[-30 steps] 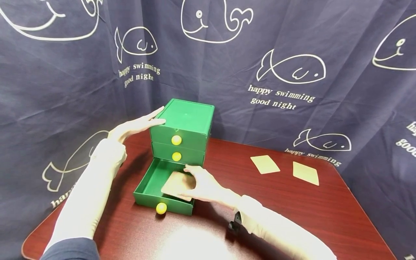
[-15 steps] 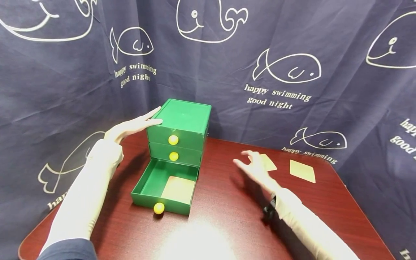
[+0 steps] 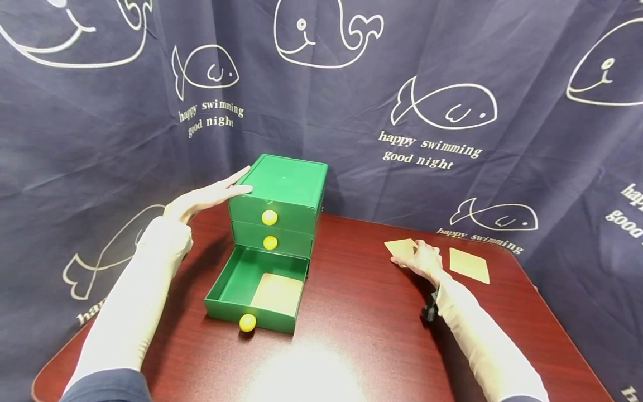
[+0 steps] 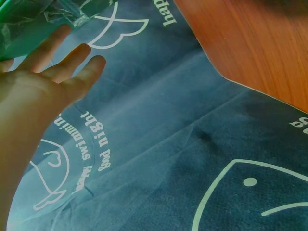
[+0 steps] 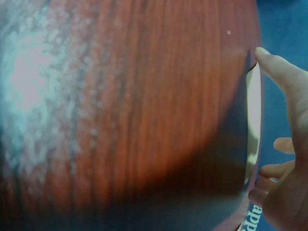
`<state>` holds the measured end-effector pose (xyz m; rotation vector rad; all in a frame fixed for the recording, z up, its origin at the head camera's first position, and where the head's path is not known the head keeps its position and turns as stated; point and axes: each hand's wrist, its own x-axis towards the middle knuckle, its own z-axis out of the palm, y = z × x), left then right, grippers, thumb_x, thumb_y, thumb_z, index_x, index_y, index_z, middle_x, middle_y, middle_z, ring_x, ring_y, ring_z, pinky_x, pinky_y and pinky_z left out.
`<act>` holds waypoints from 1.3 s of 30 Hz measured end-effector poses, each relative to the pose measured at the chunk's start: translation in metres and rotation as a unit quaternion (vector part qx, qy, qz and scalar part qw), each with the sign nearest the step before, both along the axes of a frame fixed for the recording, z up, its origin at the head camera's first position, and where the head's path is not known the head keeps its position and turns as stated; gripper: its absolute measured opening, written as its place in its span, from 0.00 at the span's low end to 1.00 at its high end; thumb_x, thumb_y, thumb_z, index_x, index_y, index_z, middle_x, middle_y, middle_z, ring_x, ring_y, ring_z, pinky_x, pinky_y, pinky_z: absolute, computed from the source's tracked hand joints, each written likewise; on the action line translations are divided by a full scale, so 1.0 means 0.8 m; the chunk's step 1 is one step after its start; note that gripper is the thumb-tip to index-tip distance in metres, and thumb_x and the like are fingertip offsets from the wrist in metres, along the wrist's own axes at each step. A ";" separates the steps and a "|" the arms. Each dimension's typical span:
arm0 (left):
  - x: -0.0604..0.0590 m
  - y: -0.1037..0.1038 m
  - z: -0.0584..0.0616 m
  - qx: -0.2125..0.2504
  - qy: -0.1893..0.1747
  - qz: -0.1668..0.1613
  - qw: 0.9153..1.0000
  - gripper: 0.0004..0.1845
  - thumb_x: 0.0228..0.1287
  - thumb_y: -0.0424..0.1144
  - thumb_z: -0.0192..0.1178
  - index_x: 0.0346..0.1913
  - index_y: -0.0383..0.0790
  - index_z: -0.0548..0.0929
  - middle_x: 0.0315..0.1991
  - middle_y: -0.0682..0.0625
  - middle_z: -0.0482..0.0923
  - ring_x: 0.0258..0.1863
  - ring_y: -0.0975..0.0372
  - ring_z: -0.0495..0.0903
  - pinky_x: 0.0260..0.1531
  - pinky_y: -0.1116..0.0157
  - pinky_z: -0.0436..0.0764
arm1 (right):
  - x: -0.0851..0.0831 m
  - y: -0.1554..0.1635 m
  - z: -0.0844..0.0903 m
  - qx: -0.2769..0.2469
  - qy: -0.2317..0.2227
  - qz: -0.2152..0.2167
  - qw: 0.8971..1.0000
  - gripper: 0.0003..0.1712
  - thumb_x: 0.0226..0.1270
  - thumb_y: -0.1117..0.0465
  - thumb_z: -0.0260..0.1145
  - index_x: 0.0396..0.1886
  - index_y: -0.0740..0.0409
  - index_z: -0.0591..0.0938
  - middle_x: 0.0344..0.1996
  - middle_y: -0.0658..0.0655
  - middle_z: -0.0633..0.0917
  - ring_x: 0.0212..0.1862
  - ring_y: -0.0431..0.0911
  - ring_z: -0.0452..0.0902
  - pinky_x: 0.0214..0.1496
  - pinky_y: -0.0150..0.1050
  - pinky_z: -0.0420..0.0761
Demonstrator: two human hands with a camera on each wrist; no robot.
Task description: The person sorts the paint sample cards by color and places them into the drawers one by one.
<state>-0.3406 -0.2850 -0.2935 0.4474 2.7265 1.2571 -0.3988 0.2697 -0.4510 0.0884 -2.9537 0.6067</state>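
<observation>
My left hand (image 3: 203, 196) rests on the left top edge of a green drawer unit (image 3: 285, 177), fingers spread out straight; part of the unit (image 4: 29, 24) also shows in the left wrist view. The bottom drawer (image 3: 236, 279) is pulled out, and a thin beige square card (image 3: 276, 293) lies flat in its right half. At the back right, my right hand (image 3: 424, 259) grips a second beige card (image 3: 401, 249), thumb at its near edge and fingers at its far side. In the right wrist view this card (image 5: 253, 120) shows between thumb and curled fingers.
A third beige card (image 3: 469, 265) lies right of my right hand on the reddish wooden table (image 3: 351, 301). Yellow knobs mark each drawer, such as the bottom knob (image 3: 248, 322). A dark blue curtain (image 3: 351, 123) with white fish hangs behind the table.
My right hand has let go of a card in the bottom drawer, then moved right and back to the second card on the table. My left hand stays on the unit.
</observation>
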 end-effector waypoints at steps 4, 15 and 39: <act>-0.002 0.003 -0.002 0.004 -0.003 -0.004 1.000 0.41 0.70 0.61 0.48 0.77 0.62 0.38 0.79 0.61 0.35 0.78 0.60 0.33 0.76 0.48 0.39 | -0.001 0.001 -0.006 0.002 -0.007 -0.009 1.000 0.61 0.46 0.31 0.71 0.69 0.66 0.62 0.59 0.74 0.73 0.58 0.70 0.63 0.58 0.64 0.67; -0.001 0.003 -0.004 0.011 -0.005 -0.008 1.000 0.41 0.71 0.58 0.49 0.78 0.58 0.38 0.79 0.61 0.36 0.78 0.61 0.33 0.77 0.49 0.39 | 0.001 -0.006 -0.008 0.007 0.000 -0.018 1.000 0.59 0.47 0.34 0.72 0.68 0.69 0.62 0.57 0.75 0.74 0.58 0.71 0.66 0.56 0.65 0.71; -0.001 -0.001 -0.001 0.000 -0.006 0.005 1.000 0.41 0.69 0.62 0.49 0.76 0.65 0.38 0.78 0.63 0.36 0.77 0.63 0.34 0.77 0.49 0.40 | 0.080 -0.084 0.026 -0.049 0.079 0.169 0.981 0.54 0.46 0.41 0.75 0.67 0.68 0.67 0.59 0.70 0.76 0.60 0.62 0.69 0.63 0.57 0.72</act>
